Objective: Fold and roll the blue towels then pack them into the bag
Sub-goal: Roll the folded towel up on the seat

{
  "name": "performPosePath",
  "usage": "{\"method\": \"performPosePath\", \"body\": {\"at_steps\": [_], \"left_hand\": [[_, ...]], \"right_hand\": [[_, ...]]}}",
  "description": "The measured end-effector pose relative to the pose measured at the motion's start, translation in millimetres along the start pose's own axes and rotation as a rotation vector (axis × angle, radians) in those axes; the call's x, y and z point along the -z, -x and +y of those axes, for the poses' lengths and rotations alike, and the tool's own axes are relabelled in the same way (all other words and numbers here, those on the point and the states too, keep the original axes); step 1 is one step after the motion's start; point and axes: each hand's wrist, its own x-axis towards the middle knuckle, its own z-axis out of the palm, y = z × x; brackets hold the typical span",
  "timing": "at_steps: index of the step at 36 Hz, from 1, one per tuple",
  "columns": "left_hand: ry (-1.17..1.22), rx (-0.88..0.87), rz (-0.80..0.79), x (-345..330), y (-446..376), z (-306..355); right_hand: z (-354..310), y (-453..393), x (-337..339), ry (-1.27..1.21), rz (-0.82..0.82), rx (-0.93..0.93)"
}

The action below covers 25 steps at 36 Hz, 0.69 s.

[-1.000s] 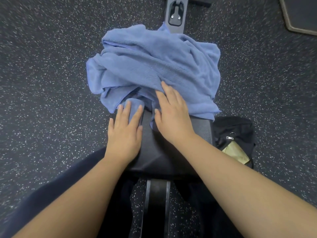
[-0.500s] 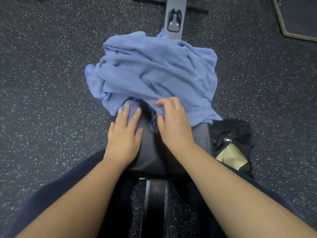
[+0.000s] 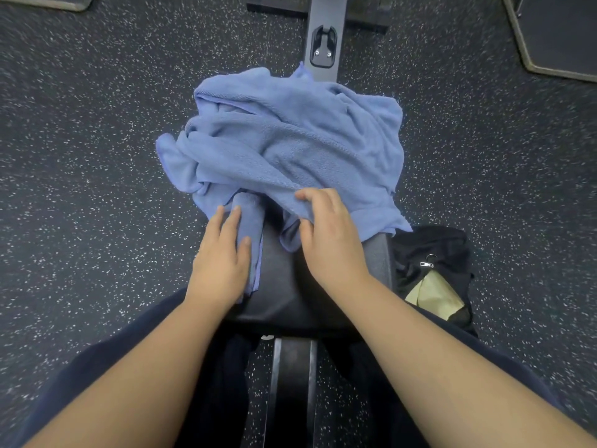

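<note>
A crumpled heap of blue towels [image 3: 290, 147] lies on the far part of a black padded bench [image 3: 284, 286] in front of me. My left hand [image 3: 223, 260] lies flat with fingers spread on a narrow strip of blue towel at the heap's near left edge. My right hand [image 3: 329, 234] has its fingers curled, pinching the near edge of the towel heap. A black bag [image 3: 436, 253] sits on the floor to the right of the bench, unzipped, with a pale green item [image 3: 433, 299] showing inside.
The bench's metal rail [image 3: 324, 37] runs away from me over a dark speckled rubber floor [image 3: 97, 156]. Dark mats lie at the top right corner [image 3: 559, 30] and top left corner [image 3: 55, 0]. My dark-clothed legs straddle the bench.
My right hand went from lying flat on the towel to curling its fingers around the towel's near edge. The left hand slid slightly along the towel strip. The camera view shifted downward.
</note>
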Motion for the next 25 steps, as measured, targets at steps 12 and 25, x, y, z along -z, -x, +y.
{"method": "performPosePath", "body": {"at_steps": [12, 25], "left_hand": [[0.059, -0.094, 0.212, 30, 1, 19], [-0.135, -0.038, 0.073, 67, -58, 38]], "right_hand": [[-19, 2, 30, -0.112, -0.136, -0.177], [-31, 6, 52, -0.043, -0.125, -0.076]]}}
